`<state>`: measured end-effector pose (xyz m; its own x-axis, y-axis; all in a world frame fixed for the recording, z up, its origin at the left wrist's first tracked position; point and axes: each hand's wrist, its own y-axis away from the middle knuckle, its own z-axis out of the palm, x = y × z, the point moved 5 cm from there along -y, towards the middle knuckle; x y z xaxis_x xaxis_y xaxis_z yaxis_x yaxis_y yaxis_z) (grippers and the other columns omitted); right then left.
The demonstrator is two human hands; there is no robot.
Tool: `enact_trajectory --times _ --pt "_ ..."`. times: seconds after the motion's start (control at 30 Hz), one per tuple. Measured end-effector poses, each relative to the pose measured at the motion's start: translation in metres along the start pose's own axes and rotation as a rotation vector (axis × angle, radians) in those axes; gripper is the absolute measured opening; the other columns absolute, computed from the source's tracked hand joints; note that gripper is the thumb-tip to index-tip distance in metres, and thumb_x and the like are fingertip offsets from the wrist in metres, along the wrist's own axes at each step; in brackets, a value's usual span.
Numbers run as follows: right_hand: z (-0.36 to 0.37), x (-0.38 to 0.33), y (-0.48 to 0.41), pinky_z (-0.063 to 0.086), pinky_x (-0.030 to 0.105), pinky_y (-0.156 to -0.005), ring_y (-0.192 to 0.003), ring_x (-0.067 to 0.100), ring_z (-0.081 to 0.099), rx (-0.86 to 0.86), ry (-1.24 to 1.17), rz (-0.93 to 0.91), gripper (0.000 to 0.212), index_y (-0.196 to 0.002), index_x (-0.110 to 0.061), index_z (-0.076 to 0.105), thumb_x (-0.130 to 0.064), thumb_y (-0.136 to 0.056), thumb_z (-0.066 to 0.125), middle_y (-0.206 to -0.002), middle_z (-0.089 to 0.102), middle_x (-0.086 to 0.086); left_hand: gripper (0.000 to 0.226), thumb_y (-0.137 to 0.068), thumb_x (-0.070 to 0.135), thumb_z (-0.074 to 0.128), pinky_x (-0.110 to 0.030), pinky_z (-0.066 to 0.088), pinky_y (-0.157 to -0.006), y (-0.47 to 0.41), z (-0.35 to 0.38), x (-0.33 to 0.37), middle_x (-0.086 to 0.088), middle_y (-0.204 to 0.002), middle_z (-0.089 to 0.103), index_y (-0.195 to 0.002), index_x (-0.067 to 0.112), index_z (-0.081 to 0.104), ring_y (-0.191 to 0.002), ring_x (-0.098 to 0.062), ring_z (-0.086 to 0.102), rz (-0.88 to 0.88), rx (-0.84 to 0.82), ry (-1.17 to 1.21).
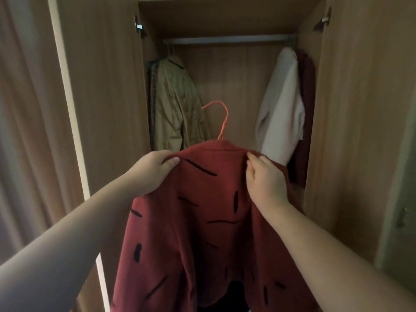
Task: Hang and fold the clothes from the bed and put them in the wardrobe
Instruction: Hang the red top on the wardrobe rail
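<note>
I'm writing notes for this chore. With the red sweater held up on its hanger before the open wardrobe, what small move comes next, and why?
Probably raise the red sweater so the orange hanger hook reaches the rail. Left hand and right hand grip its shoulders, the hook sits below the rail, and the rail's middle is bare between the beige jacket and cream coat.

Dim, warm, even light with no glare. The wardrobe (229,75) interior is softly lit and falls into deep shadow at 6 o'clock beneath the red garment (202,199). Focus is slightly soft overall. Wide-angle distortion bows the wardrobe doors (108,86) at 9 and 3 o'clock.
</note>
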<state>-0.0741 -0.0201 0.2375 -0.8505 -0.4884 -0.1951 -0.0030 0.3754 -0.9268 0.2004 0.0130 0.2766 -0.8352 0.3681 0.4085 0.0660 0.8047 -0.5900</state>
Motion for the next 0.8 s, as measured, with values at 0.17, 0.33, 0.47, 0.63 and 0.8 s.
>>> enact_trajectory --times 0.17,0.33,0.47,0.63,0.8 --pt "0.000 -0.015 0.014 0.056 0.040 -0.075 -0.091 0.024 0.066 -0.079 -0.096 0.018 0.043 -0.142 -0.021 0.048 -0.022 -0.099 0.048 -0.109 0.069 0.003 0.019 -0.099 0.026 0.053 -0.024 0.037 -0.066 -0.009 -0.026 -0.031 0.003 -0.077 0.063 -0.085 0.017 0.062 -0.077 -0.017 0.058 0.018 0.177 0.058" --pt "-0.046 0.000 -0.018 0.044 0.036 -0.089 -0.103 0.025 0.055 0.117 0.050 -0.049 0.035 -0.127 -0.016 0.058 -0.016 -0.092 0.057 -0.111 0.061 0.007 0.020 -0.099 0.024 0.053 -0.038 0.045 -0.076 -0.013 -0.045 -0.036 -0.007 -0.080 0.065 -0.086 0.011 0.060 -0.081 -0.025 0.060 0.084 0.185 0.049" --pt "-0.045 0.002 -0.061 0.043 0.040 -0.095 -0.114 0.031 0.056 -0.289 0.161 -0.120 0.039 -0.126 -0.019 0.058 -0.040 -0.097 0.041 -0.121 0.063 0.009 0.021 -0.099 0.024 0.053 -0.036 0.044 -0.074 -0.015 -0.056 -0.030 -0.007 -0.079 0.064 -0.085 0.010 0.059 -0.079 -0.023 0.059 0.131 0.186 0.028" --pt "-0.047 -0.011 -0.059 0.045 0.036 -0.071 -0.089 0.031 0.064 -0.388 0.064 -0.178 0.022 -0.112 -0.025 0.053 -0.026 -0.095 0.040 -0.093 0.070 0.005 0.020 -0.097 0.028 0.056 -0.021 0.040 -0.062 -0.013 -0.058 -0.020 0.005 -0.070 0.059 -0.081 0.016 0.057 -0.068 -0.003 0.055 0.199 0.166 0.009" --pt "-0.061 -0.012 -0.052 0.044 0.033 -0.062 -0.076 0.032 0.066 -0.255 0.065 -0.187 0.014 -0.103 -0.022 0.057 -0.029 -0.093 0.051 -0.078 0.067 0.001 0.040 -0.091 0.057 0.048 -0.037 0.048 -0.066 -0.015 -0.066 -0.022 0.000 -0.073 0.060 -0.090 0.017 0.053 -0.071 -0.020 0.058 0.299 0.115 -0.188"
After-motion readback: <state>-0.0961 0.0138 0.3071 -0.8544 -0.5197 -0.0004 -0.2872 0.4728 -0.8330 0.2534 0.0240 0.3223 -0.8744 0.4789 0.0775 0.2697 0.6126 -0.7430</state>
